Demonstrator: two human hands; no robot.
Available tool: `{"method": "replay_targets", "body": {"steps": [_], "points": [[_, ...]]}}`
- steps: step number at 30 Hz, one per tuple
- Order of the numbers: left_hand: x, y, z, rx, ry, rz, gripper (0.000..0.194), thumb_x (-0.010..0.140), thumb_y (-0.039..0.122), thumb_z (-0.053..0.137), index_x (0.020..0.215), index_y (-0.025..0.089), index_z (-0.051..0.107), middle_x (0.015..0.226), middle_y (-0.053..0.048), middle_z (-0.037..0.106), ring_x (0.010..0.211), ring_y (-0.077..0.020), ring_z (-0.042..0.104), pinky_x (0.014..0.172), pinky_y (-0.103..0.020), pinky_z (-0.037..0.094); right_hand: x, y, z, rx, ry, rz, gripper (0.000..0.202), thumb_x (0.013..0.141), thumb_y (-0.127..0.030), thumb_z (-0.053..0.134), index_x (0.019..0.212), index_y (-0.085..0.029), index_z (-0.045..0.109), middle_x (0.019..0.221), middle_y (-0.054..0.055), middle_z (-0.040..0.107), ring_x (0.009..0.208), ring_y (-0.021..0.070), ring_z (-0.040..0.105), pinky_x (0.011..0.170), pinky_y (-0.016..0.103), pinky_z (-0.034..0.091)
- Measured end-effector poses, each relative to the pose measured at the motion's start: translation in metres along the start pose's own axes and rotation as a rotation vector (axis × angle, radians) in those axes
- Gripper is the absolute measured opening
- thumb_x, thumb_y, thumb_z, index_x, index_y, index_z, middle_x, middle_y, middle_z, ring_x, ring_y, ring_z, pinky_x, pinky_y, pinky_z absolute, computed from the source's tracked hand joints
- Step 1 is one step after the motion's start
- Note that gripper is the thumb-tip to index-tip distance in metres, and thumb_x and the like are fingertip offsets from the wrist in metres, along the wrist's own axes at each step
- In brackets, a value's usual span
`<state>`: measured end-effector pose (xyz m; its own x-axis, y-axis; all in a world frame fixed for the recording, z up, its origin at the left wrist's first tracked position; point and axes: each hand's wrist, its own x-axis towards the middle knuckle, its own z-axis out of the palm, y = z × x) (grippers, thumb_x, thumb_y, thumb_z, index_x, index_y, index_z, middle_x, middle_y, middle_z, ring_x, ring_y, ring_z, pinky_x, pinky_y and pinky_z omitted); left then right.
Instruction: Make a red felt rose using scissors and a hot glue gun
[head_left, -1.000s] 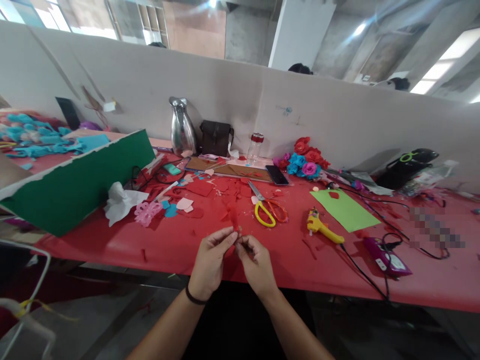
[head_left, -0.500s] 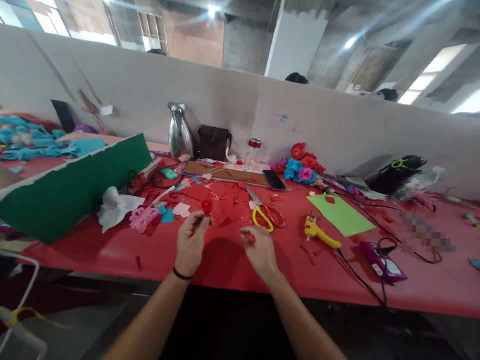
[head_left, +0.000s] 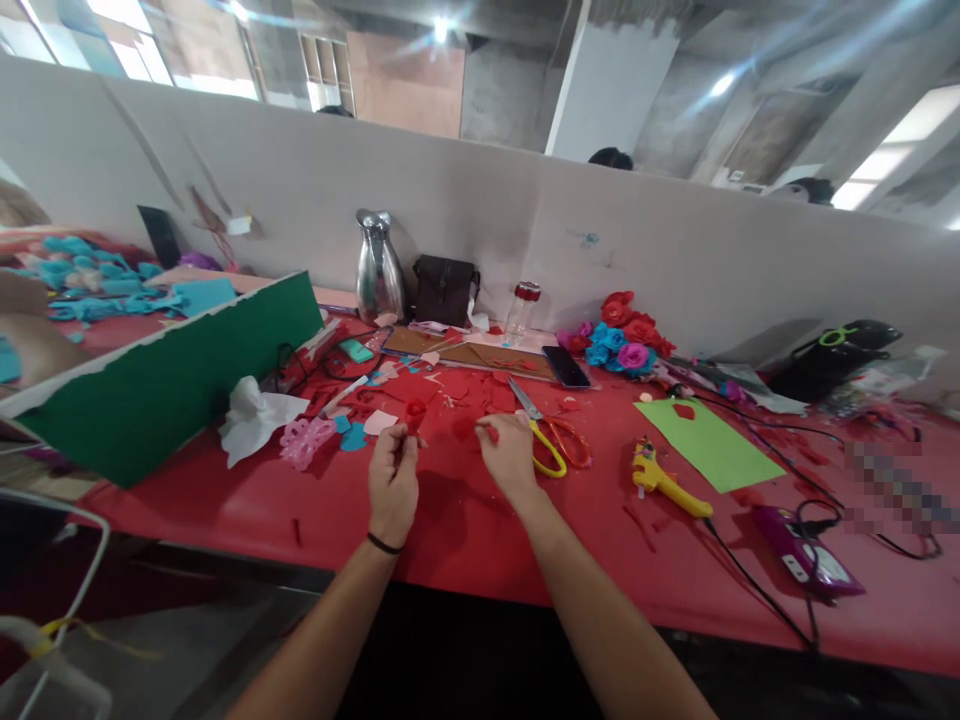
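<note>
My left hand [head_left: 394, 478] is closed in a pinch over the red table, with a small red paper flower [head_left: 415, 409] at its fingertips. To its right, my right hand [head_left: 504, 450] has its fingers curled round a small red piece [head_left: 491, 433]. Scissors [head_left: 551, 440] with yellow and orange handles lie just beside the right hand. Red paper scraps [head_left: 457, 390] are scattered beyond both hands. Left of my left hand are a pink lacy piece [head_left: 306, 442] and blue paper bits [head_left: 352, 435].
A green board [head_left: 172, 370] stands at the left, with another person's arm [head_left: 37, 330] behind it. A yellow glue gun [head_left: 667, 482], green sheet [head_left: 712, 440] and purple power box [head_left: 806, 555] lie right. Behind are a phone [head_left: 566, 367], glass jar [head_left: 521, 315] and steel jug [head_left: 380, 275].
The camera view has shifted, so the table items appear further right. My right hand has moved slightly forward and left relative to the scissors. A person's arm shows more at the left.
</note>
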<state>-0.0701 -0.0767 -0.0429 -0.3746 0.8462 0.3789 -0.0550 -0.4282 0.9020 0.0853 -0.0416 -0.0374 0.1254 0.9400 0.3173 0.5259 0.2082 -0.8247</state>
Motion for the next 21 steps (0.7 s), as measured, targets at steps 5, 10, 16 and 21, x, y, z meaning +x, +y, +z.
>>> {"method": "replay_targets", "body": {"steps": [5, 10, 16, 21], "points": [[0.003, -0.002, -0.001, 0.004, 0.037, -0.009, 0.005, 0.082, 0.022, 0.051, 0.079, 0.019, 0.052, 0.071, 0.002, 0.052, 0.068, -0.0125, 0.047, 0.069, -0.025, 0.037, 0.014, 0.019, -0.006, 0.242, 0.086, 0.165, 0.018, 0.075, -0.034, 0.052, 0.074, -0.018, 0.06, 0.067, 0.002, 0.06, 0.062, 0.0157, 0.054, 0.061, 0.028, 0.043], [0.003, -0.001, 0.0, 0.004, 0.03, -0.035, 0.004, 0.082, 0.023, 0.051, 0.079, 0.019, 0.053, 0.071, 0.002, 0.053, 0.068, -0.0122, 0.048, 0.069, -0.024, 0.038, 0.009, 0.021, -0.005, 0.434, 0.112, 0.228, 0.025, 0.065, -0.042, 0.059, 0.068, -0.017, 0.059, 0.064, -0.002, 0.056, 0.053, 0.0106, 0.051, 0.05, 0.022, 0.041], [0.005, -0.001, 0.001, -0.003, 0.051, -0.035, 0.004, 0.079, 0.024, 0.052, 0.079, 0.02, 0.052, 0.068, 0.002, 0.052, 0.066, -0.0126, 0.05, 0.067, -0.025, 0.039, 0.018, 0.026, -0.016, 0.523, 0.302, 0.275, 0.032, 0.061, -0.047, 0.062, 0.073, -0.018, 0.059, 0.055, -0.004, 0.054, 0.048, 0.0107, 0.05, 0.046, 0.022, 0.038], [0.005, -0.005, 0.003, -0.007, 0.071, -0.025, 0.003, 0.078, 0.025, 0.054, 0.078, 0.021, 0.053, 0.067, 0.002, 0.053, 0.063, -0.0134, 0.049, 0.065, -0.026, 0.04, 0.023, 0.03, -0.047, 0.469, 0.451, 0.247, 0.03, 0.067, -0.044, 0.056, 0.081, -0.018, 0.057, 0.063, -0.003, 0.058, 0.053, 0.0106, 0.053, 0.053, 0.023, 0.042]]}}
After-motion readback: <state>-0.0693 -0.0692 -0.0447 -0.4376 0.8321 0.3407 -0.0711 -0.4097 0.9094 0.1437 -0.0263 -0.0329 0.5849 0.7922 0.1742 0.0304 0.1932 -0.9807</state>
